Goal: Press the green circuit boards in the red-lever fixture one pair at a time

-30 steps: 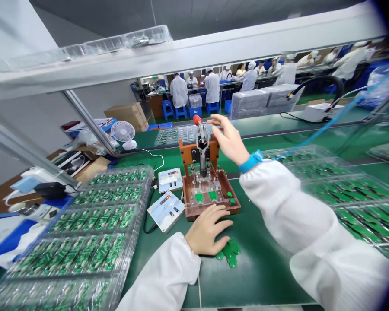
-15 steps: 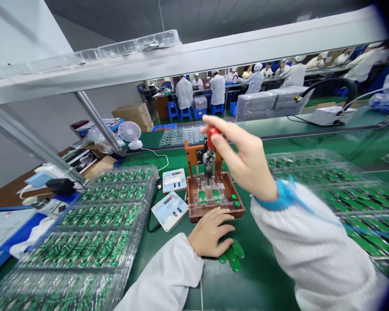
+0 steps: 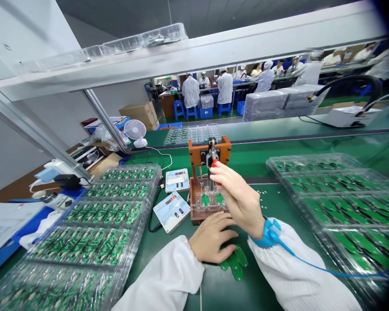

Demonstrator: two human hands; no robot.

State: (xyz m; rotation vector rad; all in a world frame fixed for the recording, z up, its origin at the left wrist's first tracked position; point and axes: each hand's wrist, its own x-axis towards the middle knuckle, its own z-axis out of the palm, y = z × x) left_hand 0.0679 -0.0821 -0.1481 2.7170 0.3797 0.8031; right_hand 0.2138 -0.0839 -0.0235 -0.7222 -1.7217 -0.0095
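Note:
My right hand (image 3: 241, 198), with a blue wrist strap (image 3: 269, 233), is closed on the red lever handle (image 3: 214, 163) of a small orange and brown toggle press fixture (image 3: 196, 157). The lever points down towards me. Under a clear plate in the fixture lie two small green circuit boards (image 3: 205, 200). My left hand (image 3: 212, 237) rests palm down at the fixture's front edge, fingers apart. By its thumb lie several loose green circuit boards (image 3: 237, 263) on the green mat. The right hand hides the fixture's right side.
Two white meter boxes (image 3: 171, 211) with red digits stand left of the fixture. Clear trays of boards (image 3: 116, 224) line the left, and another stack of trays (image 3: 330, 194) the right. A small fan (image 3: 136, 130) stands behind. Co-workers in white (image 3: 191, 90) are across the room.
My right hand has come down and towards me, swinging the red lever from upright to lowered. My left hand stays by the fixture's front. The view has shifted slightly.

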